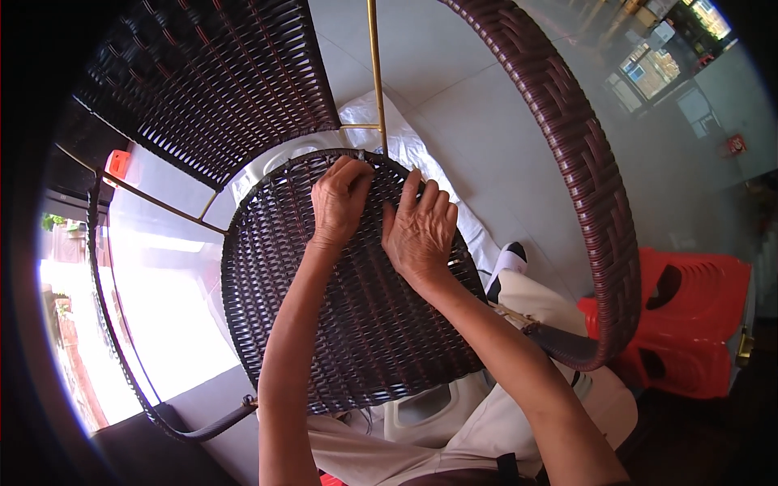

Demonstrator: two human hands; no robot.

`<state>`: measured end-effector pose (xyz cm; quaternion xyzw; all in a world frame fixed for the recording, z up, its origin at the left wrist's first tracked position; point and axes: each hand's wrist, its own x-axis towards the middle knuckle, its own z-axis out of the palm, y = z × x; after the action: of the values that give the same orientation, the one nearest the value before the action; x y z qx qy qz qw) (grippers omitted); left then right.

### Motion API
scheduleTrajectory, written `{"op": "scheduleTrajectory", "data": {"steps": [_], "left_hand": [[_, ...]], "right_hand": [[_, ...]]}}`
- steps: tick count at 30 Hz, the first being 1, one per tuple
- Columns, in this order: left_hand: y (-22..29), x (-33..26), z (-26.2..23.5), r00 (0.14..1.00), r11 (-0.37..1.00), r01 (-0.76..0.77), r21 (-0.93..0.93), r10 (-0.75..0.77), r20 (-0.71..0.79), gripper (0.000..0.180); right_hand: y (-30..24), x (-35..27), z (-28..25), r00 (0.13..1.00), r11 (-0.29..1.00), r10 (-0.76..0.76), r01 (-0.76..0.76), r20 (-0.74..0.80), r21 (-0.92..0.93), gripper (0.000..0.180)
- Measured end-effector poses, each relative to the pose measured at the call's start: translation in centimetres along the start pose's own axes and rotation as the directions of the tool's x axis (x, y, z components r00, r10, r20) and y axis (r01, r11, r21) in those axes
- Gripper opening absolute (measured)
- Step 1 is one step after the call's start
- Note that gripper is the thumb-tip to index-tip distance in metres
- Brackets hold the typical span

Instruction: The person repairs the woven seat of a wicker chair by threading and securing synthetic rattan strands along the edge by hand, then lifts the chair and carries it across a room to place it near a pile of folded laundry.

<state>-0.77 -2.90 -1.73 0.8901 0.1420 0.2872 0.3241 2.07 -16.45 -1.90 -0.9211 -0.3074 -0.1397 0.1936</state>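
A chair of dark brown woven wicker stands over my lap, its rounded seat [324,292] facing up. My left hand [339,198] is closed at the seat's far rim, fingers curled and pressed together; whatever they pinch is hidden. Just to its right, my right hand [423,231] lies on the far right of the seat. Its fingers stretch apart toward the rim, and the thumb points at the left hand. Beyond the seat rises the woven backrest [219,89], joined to it by thin gold-coloured metal rods [375,73].
A thick woven armrest [567,138] curves along the right, and a thinner arm [101,267] along the left. Red plastic stools [697,308] stand at right. A white sheet [442,178] lies on the grey tiled floor [462,97], near my shoe [510,259].
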Motion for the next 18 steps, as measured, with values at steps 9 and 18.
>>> {"op": "scheduleTrajectory", "data": {"steps": [9, 18], "left_hand": [[-0.8, 1.5, -1.9, 0.949, 0.905, 0.272, -0.328, -0.196, 0.246, 0.016], [-1.4, 4.1, -3.0, 0.814, 0.941, 0.266, -0.208, -0.103, 0.572, 0.019]], "right_hand": [[0.2, 0.0, 0.2, 1.000, 1.000, -0.012, 0.012, 0.011, 0.012, 0.060], [0.1, 0.0, 0.3, 0.999, 1.000, -0.007, 0.007, 0.054, 0.011, 0.063]]}}
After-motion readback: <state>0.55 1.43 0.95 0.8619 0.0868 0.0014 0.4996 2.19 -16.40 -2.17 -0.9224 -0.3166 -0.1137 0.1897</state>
